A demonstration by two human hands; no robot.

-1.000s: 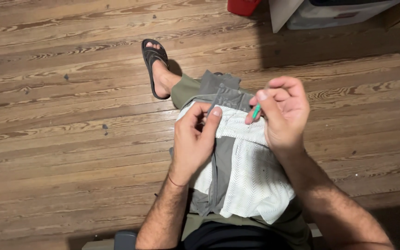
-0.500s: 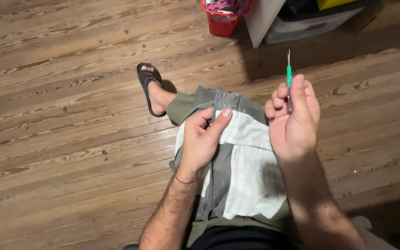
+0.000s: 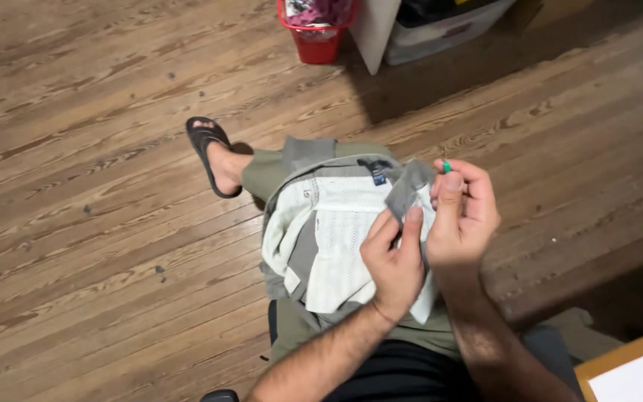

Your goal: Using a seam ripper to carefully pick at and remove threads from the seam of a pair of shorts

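Note:
A grey garment turned inside out, with white pocket lining (image 3: 336,246), lies across my lap. My left hand (image 3: 394,262) pinches a grey edge of the fabric near its top right corner. My right hand (image 3: 461,214) is closed around a small tool with a green handle (image 3: 446,167); only the green tip shows above my fingers, right beside the same fabric edge. Both hands touch each other over the garment.
Wooden plank floor all around. My sandalled foot (image 3: 211,152) sticks out to the upper left. A red basket (image 3: 315,31) and a plastic storage bin (image 3: 440,30) stand at the top. A wooden table corner (image 3: 634,368) shows at the lower right.
My right hand came down from a raised position, where the tool's thin metal point stood up, back to the fabric edge. My left hand shifted right on the garment. The view moved.

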